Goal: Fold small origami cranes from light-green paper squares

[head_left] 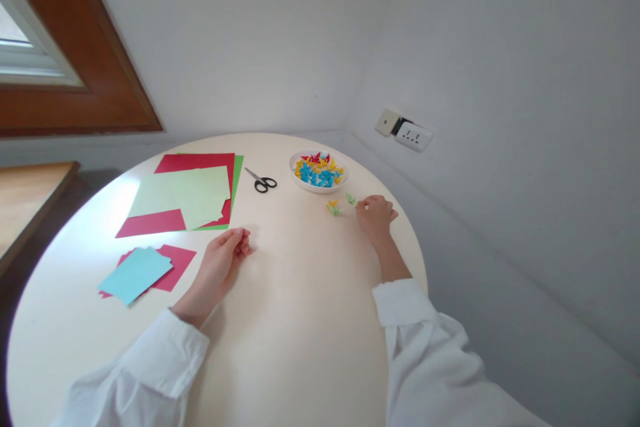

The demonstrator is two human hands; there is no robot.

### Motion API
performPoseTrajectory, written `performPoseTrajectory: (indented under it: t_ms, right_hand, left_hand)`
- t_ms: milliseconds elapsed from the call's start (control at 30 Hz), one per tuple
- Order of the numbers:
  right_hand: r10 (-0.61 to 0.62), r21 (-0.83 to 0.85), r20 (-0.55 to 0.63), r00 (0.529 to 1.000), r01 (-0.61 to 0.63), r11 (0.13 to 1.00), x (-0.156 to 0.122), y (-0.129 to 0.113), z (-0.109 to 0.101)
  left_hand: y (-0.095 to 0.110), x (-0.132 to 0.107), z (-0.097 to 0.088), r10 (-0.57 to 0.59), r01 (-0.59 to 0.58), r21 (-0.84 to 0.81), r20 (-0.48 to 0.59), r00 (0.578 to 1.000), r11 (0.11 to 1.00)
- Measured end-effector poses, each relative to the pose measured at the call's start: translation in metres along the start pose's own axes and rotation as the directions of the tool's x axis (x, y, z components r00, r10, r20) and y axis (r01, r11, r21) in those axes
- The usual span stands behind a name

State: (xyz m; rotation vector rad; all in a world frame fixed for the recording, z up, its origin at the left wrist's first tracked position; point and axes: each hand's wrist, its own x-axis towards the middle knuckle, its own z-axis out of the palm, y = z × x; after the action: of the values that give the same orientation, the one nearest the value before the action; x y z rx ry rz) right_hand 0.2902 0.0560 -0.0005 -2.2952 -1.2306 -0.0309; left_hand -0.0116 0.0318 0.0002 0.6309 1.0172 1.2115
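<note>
My left hand (pixel 219 265) rests on the table with its fingers curled together. Whether anything lies inside them I cannot make out. Farther right, my right hand (pixel 376 215) is closed in a pinch, its fingertips beside a small light-green folded paper crane (pixel 351 199). Contact between the fingertips and that crane is unclear. Just left of it sit a yellow paper crane (pixel 333 203) and another green crane (pixel 334 211), close together. Behind them a white dish (pixel 320 189) holds many small folded cranes in blue, yellow and red.
Black-handled scissors (pixel 261 183) lie mid-table toward the back. Large red and green sheets (pixel 185 190) are stacked at the left, and smaller blue and red paper pieces (pixel 137 273) lie nearer. A wall with a socket (pixel 413 137) borders the round table (pixel 300 347) at the right.
</note>
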Motion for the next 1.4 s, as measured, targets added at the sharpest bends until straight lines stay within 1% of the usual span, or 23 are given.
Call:
performPoseTrajectory:
  t_ms: [200, 433, 500, 567, 667, 733, 833, 867, 933, 1000, 1033, 1067, 1100, 1167, 1200, 1233, 1267, 1300, 1333, 1400]
  right_hand:
    - [0.017, -0.028, 0.042, 0.999, -0.016, 0.999, 0.001, 0.000, 0.006]
    - [-0.012, -0.043, 0.069, 0.998, 0.015, 0.999, 0.000, 0.002, 0.008]
    - [-0.024, -0.049, 0.054, 0.998, 0.026, 0.998, 0.000, 0.003, 0.007]
    - [-0.044, -0.053, 0.005, 0.999, 0.044, 0.998, 0.000, 0.004, 0.007]
    - [-0.084, -0.037, -0.123, 0.989, 0.080, 0.996, -0.001, 0.005, 0.005]
    - [-0.109, -0.018, -0.223, 0.969, 0.108, 0.994, -0.001, 0.005, 0.003]
    - [-0.135, 0.003, -0.373, 0.918, 0.147, 0.989, -0.004, 0.000, -0.003]
    - [-0.158, 0.015, -0.411, 0.898, 0.180, 0.984, -0.006, -0.003, -0.004]
    - [-0.236, 0.067, -0.455, 0.859, 0.297, 0.953, -0.013, -0.012, -0.005]
    - [-0.343, 0.144, -0.445, 0.827, 0.444, 0.884, -0.025, -0.024, -0.002]
    - [-0.420, 0.182, -0.398, 0.816, 0.519, 0.835, -0.033, -0.031, 0.002]
    - [-0.506, 0.218, -0.322, 0.800, 0.583, 0.783, -0.042, -0.038, 0.007]
    - [-0.589, 0.248, -0.232, 0.774, 0.633, 0.733, -0.051, -0.045, 0.012]
    - [-0.710, 0.268, -0.023, 0.704, 0.689, 0.674, -0.069, -0.057, 0.023]
    - [-0.753, 0.254, 0.109, 0.649, 0.714, 0.652, -0.077, -0.062, 0.027]
    - [-0.777, 0.236, 0.247, 0.578, 0.742, 0.627, -0.084, -0.066, 0.030]
    - [-0.778, 0.215, 0.350, 0.522, 0.763, 0.609, -0.088, -0.068, 0.032]
    - [-0.762, 0.189, 0.415, 0.498, 0.772, 0.607, -0.091, -0.070, 0.033]
    - [-0.747, 0.171, 0.455, 0.485, 0.775, 0.608, -0.093, -0.071, 0.033]
    - [-0.735, 0.154, 0.479, 0.480, 0.778, 0.609, -0.093, -0.071, 0.032]
  left_hand:
    - [0.000, 0.000, -0.001, 0.004, -0.004, 0.012, 0.013, 1.000, 1.000]
    - [-0.003, 0.002, -0.004, 0.008, -0.009, 0.025, 0.038, 0.999, 1.000]
    - [-0.003, 0.001, -0.005, 0.013, -0.015, 0.029, 0.042, 0.999, 0.999]
    - [-0.003, 0.001, -0.005, 0.014, -0.015, 0.031, 0.043, 0.999, 0.999]
    - [-0.003, 0.002, -0.005, 0.016, -0.017, 0.030, 0.035, 0.999, 0.999]
    - [-0.004, 0.003, -0.004, 0.023, -0.024, 0.030, 0.030, 0.999, 0.999]
    - [-0.005, 0.003, -0.003, 0.034, -0.035, 0.038, 0.031, 0.999, 0.999]
    - [-0.006, 0.002, -0.002, 0.038, -0.040, 0.048, 0.043, 0.998, 0.998]
    - [-0.006, 0.002, -0.001, 0.054, -0.061, 0.083, 0.075, 0.996, 0.995]
    - [-0.006, 0.001, 0.000, 0.086, -0.099, 0.135, 0.099, 0.991, 0.986]
    - [-0.006, 0.000, 0.000, 0.095, -0.116, 0.178, 0.121, 0.988, 0.977]
    - [-0.006, -0.001, 0.001, 0.104, -0.127, 0.199, 0.120, 0.987, 0.972]
    - [-0.006, -0.001, 0.001, 0.107, -0.132, 0.215, 0.120, 0.987, 0.968]
    - [-0.006, -0.002, 0.002, 0.120, -0.149, 0.250, 0.127, 0.985, 0.957]
    - [-0.006, -0.002, 0.001, 0.130, -0.160, 0.270, 0.127, 0.983, 0.949]
    - [-0.006, -0.002, 0.001, 0.152, -0.182, 0.298, 0.120, 0.981, 0.937]
    - [-0.006, -0.001, 0.000, 0.187, -0.212, 0.332, 0.105, 0.977, 0.919]
    - [-0.005, 0.000, -0.002, 0.233, -0.248, 0.371, 0.083, 0.969, 0.895]
    - [-0.003, 0.002, -0.004, 0.292, -0.288, 0.418, 0.058, 0.955, 0.861]
    - [0.002, 0.007, -0.010, 0.400, -0.354, 0.501, 0.017, 0.917, 0.790]
